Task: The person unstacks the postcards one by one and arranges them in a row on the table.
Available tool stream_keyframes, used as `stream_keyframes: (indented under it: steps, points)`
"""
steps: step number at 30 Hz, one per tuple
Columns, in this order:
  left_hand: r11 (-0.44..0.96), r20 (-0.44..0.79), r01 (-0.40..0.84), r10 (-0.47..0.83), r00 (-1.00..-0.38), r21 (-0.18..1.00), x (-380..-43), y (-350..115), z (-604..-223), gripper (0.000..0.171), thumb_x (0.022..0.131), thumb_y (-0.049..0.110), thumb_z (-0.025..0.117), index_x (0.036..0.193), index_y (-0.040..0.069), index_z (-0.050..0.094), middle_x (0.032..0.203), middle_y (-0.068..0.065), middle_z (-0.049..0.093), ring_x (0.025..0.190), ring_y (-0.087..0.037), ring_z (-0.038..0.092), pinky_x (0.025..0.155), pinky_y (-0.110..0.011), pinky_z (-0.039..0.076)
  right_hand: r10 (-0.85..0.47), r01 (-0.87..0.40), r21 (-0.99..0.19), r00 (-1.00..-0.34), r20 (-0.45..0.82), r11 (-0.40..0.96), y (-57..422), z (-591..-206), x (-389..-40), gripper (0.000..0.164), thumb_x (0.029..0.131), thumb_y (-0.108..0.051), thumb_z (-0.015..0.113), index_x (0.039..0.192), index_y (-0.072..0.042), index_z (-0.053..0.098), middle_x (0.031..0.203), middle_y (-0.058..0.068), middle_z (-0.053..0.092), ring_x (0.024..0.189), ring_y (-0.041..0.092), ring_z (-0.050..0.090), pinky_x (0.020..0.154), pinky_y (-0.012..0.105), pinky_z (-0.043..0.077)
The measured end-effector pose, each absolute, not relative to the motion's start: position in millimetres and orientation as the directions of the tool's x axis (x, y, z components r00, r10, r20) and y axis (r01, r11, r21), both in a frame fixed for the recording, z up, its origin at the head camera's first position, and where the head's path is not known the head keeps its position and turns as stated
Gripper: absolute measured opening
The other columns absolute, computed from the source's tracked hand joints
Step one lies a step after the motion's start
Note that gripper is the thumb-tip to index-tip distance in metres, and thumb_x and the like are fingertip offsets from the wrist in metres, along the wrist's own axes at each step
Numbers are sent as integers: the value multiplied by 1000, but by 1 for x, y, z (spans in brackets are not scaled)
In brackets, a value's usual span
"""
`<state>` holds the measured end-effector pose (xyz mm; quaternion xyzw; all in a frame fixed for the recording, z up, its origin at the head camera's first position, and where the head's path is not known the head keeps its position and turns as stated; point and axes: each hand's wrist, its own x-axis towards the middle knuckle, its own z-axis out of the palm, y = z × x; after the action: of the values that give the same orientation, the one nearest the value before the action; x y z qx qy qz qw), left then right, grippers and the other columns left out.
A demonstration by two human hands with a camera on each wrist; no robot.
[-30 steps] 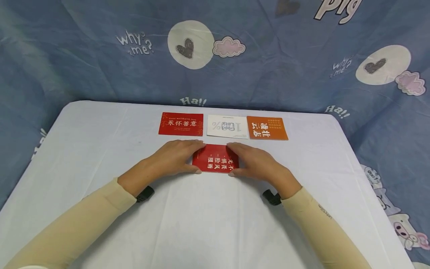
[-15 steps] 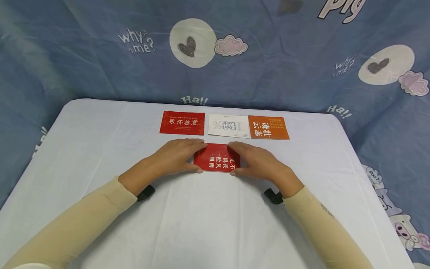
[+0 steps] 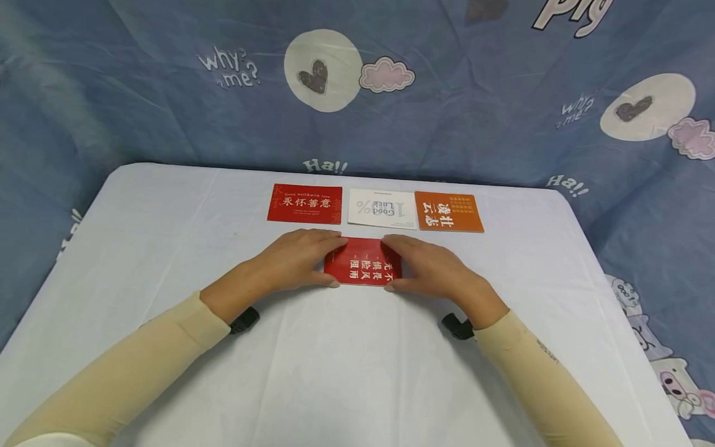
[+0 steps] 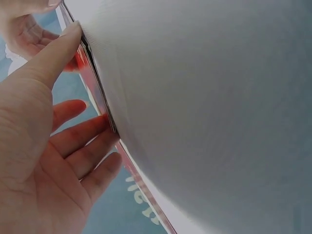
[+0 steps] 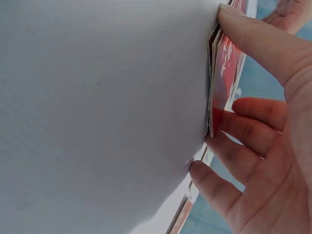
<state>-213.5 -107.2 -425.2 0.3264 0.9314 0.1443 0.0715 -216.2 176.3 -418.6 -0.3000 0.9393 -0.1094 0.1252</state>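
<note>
A red card (image 3: 363, 261) with white Chinese lettering lies on the white cloth in the head view, its lettering turned sideways. My left hand (image 3: 298, 261) grips its left end, thumb at the near edge and fingers at the far edge. At the opposite end my right hand (image 3: 427, 264) holds it in the same way. Layered edges of the red card (image 4: 100, 80) show in the left wrist view, between thumb and fingertips. From the right wrist, thin layers of the red card (image 5: 218, 83) stand slightly apart along the near edge.
Beyond the hands lie a red card (image 3: 304, 204) with upright lettering, a white "Good Luck" card (image 3: 382, 208) and an orange card (image 3: 449, 212), in a row. A printed blue curtain (image 3: 234, 124) hangs behind the white-covered table (image 3: 335, 372).
</note>
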Motion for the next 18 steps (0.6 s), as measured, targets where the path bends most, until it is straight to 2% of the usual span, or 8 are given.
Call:
stream_keyframes:
  steps: [13,18]
  points:
    - [728,8,613,642,-767,306,-216,-112,-413,89,68,50,83,142,14,49,139,-7,51,128,-27,46,102,-48,42,-622,-579,-265,-773,-125,772,178,-407,-217,88,77,-54,75,149,-18,37,148,-1,42,134,17,40,101,43,44]
    - [741,-2,608,635,-773,284,-219,-117,-398,88,69,48,84,142,14,48,141,-6,50,130,-26,43,106,-46,38,-627,-589,-249,-771,-110,769,171,-395,-219,85,79,-49,75,148,-17,38,147,0,44,133,18,41,101,43,44]
